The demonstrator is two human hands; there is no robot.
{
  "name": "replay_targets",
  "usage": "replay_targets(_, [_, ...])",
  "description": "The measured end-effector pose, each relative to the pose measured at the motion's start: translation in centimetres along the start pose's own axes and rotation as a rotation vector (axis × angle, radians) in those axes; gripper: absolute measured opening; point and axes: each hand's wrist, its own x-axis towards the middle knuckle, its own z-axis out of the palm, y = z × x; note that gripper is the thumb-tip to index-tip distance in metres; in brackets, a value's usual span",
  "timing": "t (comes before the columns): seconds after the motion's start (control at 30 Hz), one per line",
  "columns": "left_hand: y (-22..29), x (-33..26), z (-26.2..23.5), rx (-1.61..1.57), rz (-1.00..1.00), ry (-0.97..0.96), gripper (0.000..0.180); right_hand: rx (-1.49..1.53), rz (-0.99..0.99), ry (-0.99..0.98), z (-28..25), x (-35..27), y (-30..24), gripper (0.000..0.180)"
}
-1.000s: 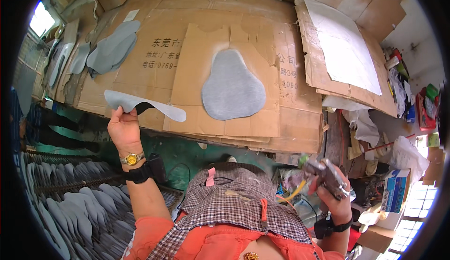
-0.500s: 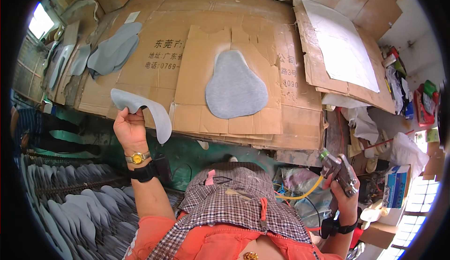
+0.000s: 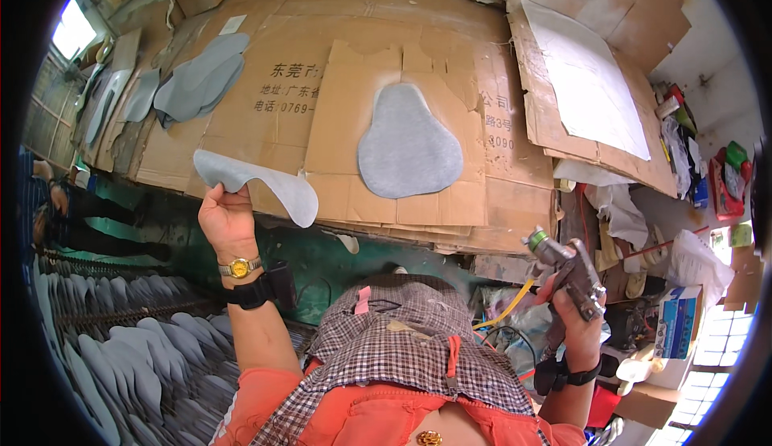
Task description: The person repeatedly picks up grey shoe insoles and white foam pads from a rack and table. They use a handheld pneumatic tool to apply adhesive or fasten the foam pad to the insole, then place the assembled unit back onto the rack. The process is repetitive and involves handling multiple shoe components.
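Note:
Pinched in my left hand (image 3: 227, 222) is a thin grey cut sheet (image 3: 277, 189), held by its near edge just over the table's front edge; its right end curls down. My right hand (image 3: 577, 317) grips a metal spray gun (image 3: 572, 273) with a green collar and a yellow hose, off the table's front right. A grey pear-shaped sheet (image 3: 410, 144) lies flat on a cardboard piece (image 3: 338, 140) in the middle of the table. Several more grey sheets (image 3: 201, 80) overlap at the far left of the table.
A white paper sheet (image 3: 587, 76) rests on cardboard at the right. Racks of hanging grey pieces (image 3: 145, 357) stand at my lower left. Another person (image 3: 72, 209) is at the left edge. Bags and a blue box (image 3: 678, 321) crowd the right side.
The sheet in my left hand has swung, its free end rising toward the right. My right hand with the spray gun has moved slightly up and left.

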Motion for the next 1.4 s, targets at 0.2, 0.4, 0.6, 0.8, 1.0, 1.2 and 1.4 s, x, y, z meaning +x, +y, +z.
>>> replay_targets(0.2, [0.0,-0.5,0.0,0.036,-0.004,0.081,0.034,-0.155,0.015,0.077,-3.0,-1.9,0.5,0.062])
replay_targets(0.4, [-0.7,-0.9,-0.1,0.093,0.045,-0.023,0.034,-0.108,0.029,-0.044,-3.3,-2.5,-0.1,0.067])
replay_targets(0.6, [-1.3,-1.7,0.6,0.136,0.075,0.111,0.035,-0.066,-0.028,-0.011,-2.7,-0.4,-0.7,0.067])
replay_targets(0.8, [-1.7,-2.6,1.0,0.162,0.061,0.071,0.038,-0.178,0.033,-0.158,-5.4,-1.1,0.2,0.065])
replay_targets(1.0, [-2.8,-2.6,1.9,0.149,0.049,0.077,0.034,-0.055,-0.063,-0.169,-5.1,0.6,0.1,0.063])
replay_targets(1.2, [-3.4,-2.5,2.3,0.182,0.072,0.137,0.031,-0.073,-0.012,-0.105,-7.0,-0.8,1.3,0.063])
replay_targets(1.4, [-4.1,-2.8,2.7,0.213,0.068,0.179,0.027,-0.064,0.023,-0.164,-8.4,-1.7,1.7,0.064])
